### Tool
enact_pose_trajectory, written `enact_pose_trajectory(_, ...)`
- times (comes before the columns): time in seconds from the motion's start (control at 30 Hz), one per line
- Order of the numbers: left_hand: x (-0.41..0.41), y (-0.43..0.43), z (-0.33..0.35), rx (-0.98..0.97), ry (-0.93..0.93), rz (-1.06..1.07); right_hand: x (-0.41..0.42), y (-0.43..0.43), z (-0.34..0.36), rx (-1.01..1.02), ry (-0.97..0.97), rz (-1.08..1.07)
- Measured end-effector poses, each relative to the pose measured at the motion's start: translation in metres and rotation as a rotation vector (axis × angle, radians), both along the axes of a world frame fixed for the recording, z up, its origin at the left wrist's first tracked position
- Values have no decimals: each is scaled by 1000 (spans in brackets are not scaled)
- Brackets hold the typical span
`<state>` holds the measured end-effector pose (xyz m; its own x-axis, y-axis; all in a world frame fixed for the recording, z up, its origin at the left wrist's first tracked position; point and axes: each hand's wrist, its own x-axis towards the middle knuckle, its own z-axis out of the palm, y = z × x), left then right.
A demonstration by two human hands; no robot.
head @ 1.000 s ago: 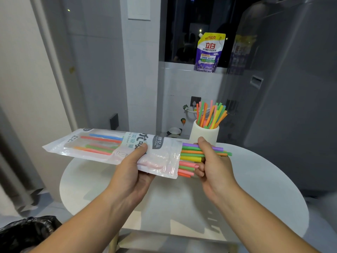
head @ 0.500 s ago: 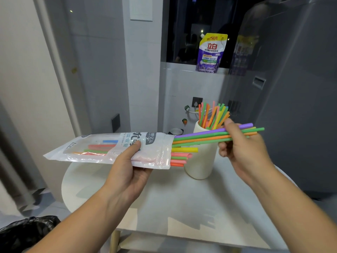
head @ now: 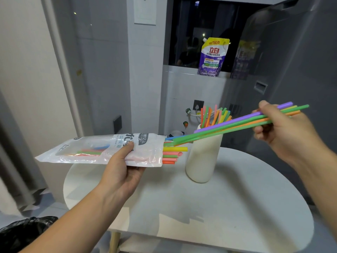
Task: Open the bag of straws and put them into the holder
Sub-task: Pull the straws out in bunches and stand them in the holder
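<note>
My left hand (head: 122, 169) grips a clear plastic bag of straws (head: 102, 149) held level above the table, its open mouth facing right. Several short ends of coloured straws (head: 173, 153) stick out of that mouth. My right hand (head: 284, 132) pinches a bundle of purple, green and orange straws (head: 235, 125), drawn almost fully out of the bag; their left tips still lie by the mouth. The bundle crosses in front of the white holder (head: 202, 157), which stands upright on the table and has several straws (head: 215, 115) in it.
The round white table (head: 228, 207) carries only the holder. A black rubbish bag (head: 20, 232) sits at the lower left on the floor. A purple detergent pouch (head: 212, 57) stands on the window ledge behind. A grey appliance (head: 300, 61) rises at the right.
My right hand has pulled the bundle of straws further right and upward, out of the bag. The left hand keeps the bag almost in the same place.
</note>
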<state>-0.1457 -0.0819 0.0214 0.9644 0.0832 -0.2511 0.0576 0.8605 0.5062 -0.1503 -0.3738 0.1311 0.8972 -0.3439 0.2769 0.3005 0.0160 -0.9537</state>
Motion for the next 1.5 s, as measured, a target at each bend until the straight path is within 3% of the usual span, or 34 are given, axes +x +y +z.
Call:
enact_pose_trajectory(0.47, 1, -2, -1, 48, -18, -6, -1, -50, 36, -52, -73, -107)
enact_pose_trajectory(0.83, 3, -5, -6, 65, -32, -27, 8, -33, 69, -395, -177, -209)
enact_pose_trajectory(1.1, 2, -3, -6, 86, -51, -26, 20, -9, 77, -586, -105, -203)
enact_pose_trajectory(1.5, 0, -4, -6, 108, -57, -27, 42, -2, 85, -539, 47, -264)
